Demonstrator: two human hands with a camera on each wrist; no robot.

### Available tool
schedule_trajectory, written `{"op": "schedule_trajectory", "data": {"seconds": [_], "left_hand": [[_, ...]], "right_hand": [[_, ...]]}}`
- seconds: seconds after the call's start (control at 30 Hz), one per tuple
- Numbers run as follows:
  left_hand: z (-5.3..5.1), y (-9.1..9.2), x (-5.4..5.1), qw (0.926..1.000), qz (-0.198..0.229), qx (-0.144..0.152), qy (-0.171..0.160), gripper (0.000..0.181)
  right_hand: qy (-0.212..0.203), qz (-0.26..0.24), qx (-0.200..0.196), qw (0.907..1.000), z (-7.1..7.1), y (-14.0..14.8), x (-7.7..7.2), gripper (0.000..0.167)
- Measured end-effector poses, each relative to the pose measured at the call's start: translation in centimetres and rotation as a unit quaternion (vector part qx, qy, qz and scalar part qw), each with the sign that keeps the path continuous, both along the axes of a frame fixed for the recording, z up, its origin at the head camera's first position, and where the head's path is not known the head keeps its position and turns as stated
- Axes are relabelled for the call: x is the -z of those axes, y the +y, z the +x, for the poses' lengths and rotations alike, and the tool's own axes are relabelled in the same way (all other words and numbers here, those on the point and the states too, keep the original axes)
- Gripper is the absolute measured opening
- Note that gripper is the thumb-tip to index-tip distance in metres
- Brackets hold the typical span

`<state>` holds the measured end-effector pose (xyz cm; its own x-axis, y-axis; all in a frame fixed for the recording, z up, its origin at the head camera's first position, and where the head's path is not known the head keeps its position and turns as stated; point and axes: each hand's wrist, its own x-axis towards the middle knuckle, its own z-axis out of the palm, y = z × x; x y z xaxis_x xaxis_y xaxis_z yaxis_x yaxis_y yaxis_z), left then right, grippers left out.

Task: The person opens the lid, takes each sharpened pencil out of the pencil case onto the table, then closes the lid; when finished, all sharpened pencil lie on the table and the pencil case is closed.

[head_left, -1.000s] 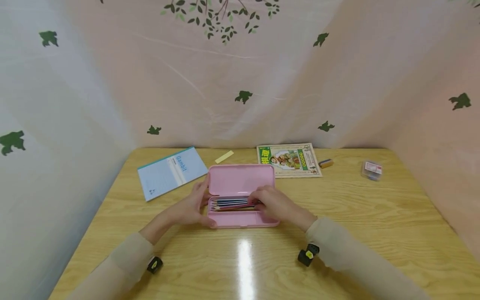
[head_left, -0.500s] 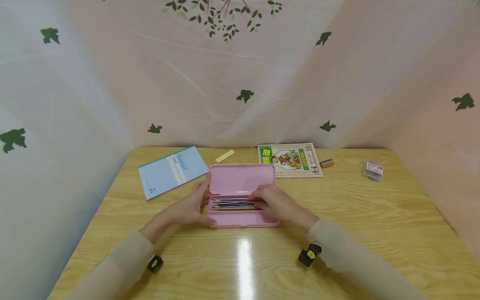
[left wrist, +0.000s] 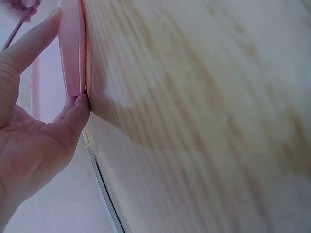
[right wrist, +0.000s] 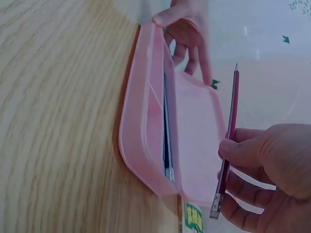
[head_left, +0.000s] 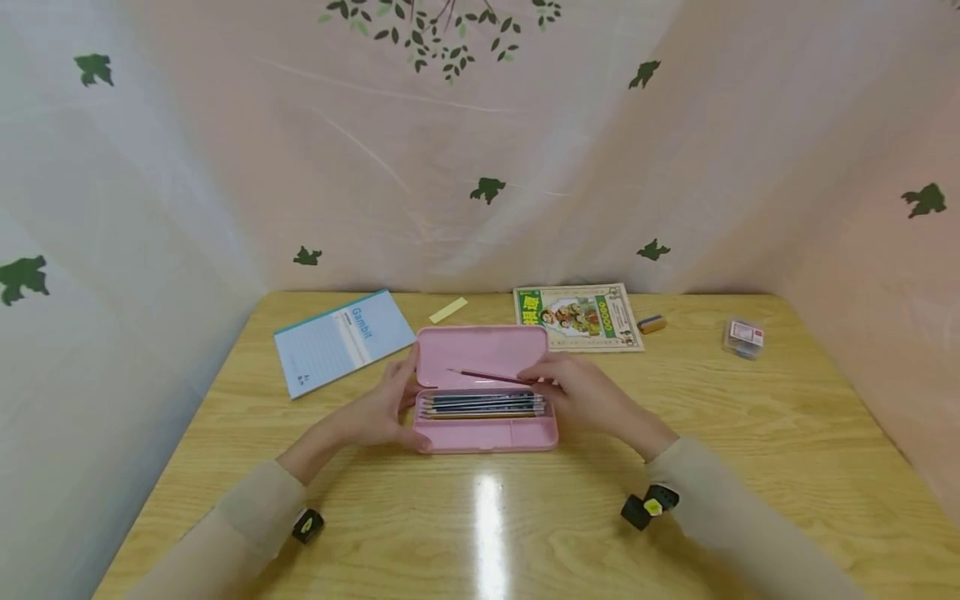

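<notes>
A pink pencil case (head_left: 457,437) lies with its lid raised, several pencils (head_left: 480,406) side by side in its long rear compartment. The left hand (head_left: 375,417) grips the case's left end, thumb at the front corner and fingers behind at the lid; the left wrist view shows this hand (left wrist: 34,141) against the case's end. Above the case, the right hand (head_left: 592,400) pinches a dark red pencil (head_left: 487,377), its tip pointing left. In the right wrist view the pencil (right wrist: 233,107) is between thumb and fingers of the right hand (right wrist: 272,170), its eraser end below them.
Behind the case on the wooden table (head_left: 720,517) lie a blue notebook (head_left: 341,342), a yellow strip (head_left: 448,311) and a picture booklet (head_left: 577,318). Farther right are a small orange and blue item (head_left: 652,325) and a small clear box (head_left: 743,339). A patterned curtain hangs behind.
The right hand has lifted the dark red pencil out of the case and moved up and to the right. The left hand keeps its hold on the case's left end.
</notes>
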<state>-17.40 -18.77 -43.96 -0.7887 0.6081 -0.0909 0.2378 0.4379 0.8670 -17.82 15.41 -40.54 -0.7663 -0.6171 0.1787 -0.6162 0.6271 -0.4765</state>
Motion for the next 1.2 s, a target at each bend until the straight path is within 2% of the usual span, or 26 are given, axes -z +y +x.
{"op": "schedule_trajectory", "data": {"seconds": [0.23, 0.5, 0.67, 0.83, 1.2], "left_hand": [[0.0, -0.1, 0.2, 1.0000, -0.002, 0.001, 0.002, 0.144], [0.0, -0.1, 0.1, 0.9999, -0.016, -0.002, 0.003, 0.143], [0.0, -0.1, 0.2, 0.9999, -0.014, 0.000, 0.001, 0.142], [-0.3, 0.0, 0.2, 0.9998, -0.021, 0.002, 0.005, 0.142], [-0.1, 0.0, 0.2, 0.9999, -0.010, 0.003, 0.003, 0.143]], "right_hand": [[-0.002, -0.034, 0.029, 0.9990, -0.2, 3.4, -0.4, 0.025], [-0.010, -0.035, 0.073, 0.9967, 0.0, 6.7, -1.0, 0.025], [-0.010, -0.019, 0.091, 0.9956, -0.8, 9.2, -0.3, 0.024], [-0.003, -0.012, 0.113, 0.9936, -1.4, 12.0, 1.1, 0.022], [0.015, 0.012, 0.103, 0.9944, -2.0, 15.7, 3.7, 0.023]]}}
